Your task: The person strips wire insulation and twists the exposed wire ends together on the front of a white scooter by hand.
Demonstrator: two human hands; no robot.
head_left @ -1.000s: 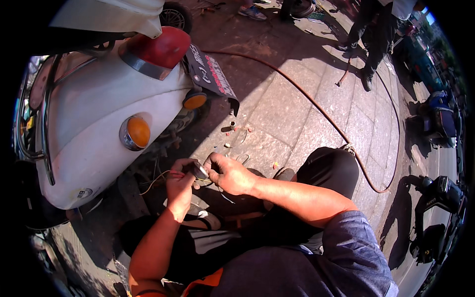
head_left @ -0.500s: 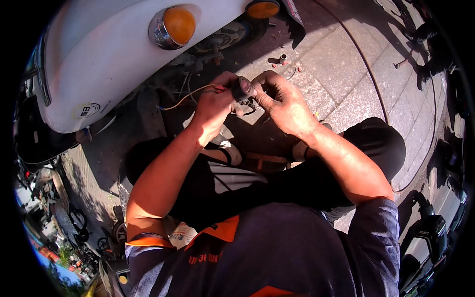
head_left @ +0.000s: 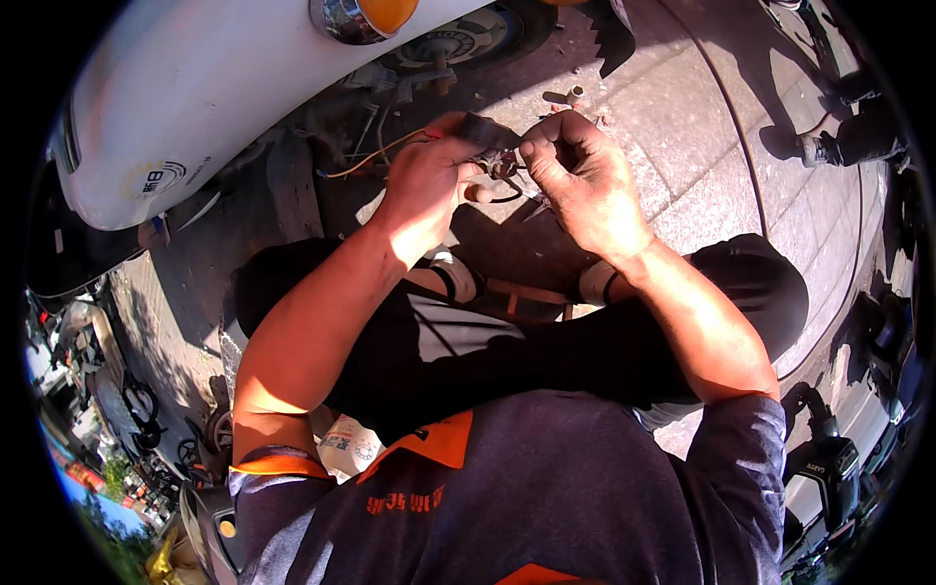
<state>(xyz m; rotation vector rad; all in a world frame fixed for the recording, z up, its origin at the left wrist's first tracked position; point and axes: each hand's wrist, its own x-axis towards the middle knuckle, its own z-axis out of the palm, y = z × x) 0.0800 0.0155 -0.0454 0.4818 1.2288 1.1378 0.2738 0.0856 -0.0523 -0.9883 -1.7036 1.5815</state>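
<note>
In front of the scooter, my two hands are close together. My left hand [head_left: 429, 185] is closed on a short black cylindrical piece [head_left: 489, 133], now seen edge-on. Just below it, small metal parts and a thin black wire [head_left: 507, 198] show between my hands. A yellow wire [head_left: 366, 166] with a red sleeve [head_left: 432, 134] runs to the left from behind my left hand. My right hand [head_left: 590, 190] has thumb and forefinger pinched beside the metal parts; what lies between those fingertips is too small to make out.
The white scooter body [head_left: 195, 117] with an orange lamp [head_left: 388, 14] and a wheel [head_left: 458, 44] stands ahead on the left. A small metal socket [head_left: 575, 95] lies on the paving. A dark hose [head_left: 726, 107] curves along the right. Another person's shoe [head_left: 819, 149] is at far right.
The black piece has turned from showing its round end to edge-on. My right hand has shifted slightly right. The scooter sits higher in the view, and a person's leg has appeared at far right.
</note>
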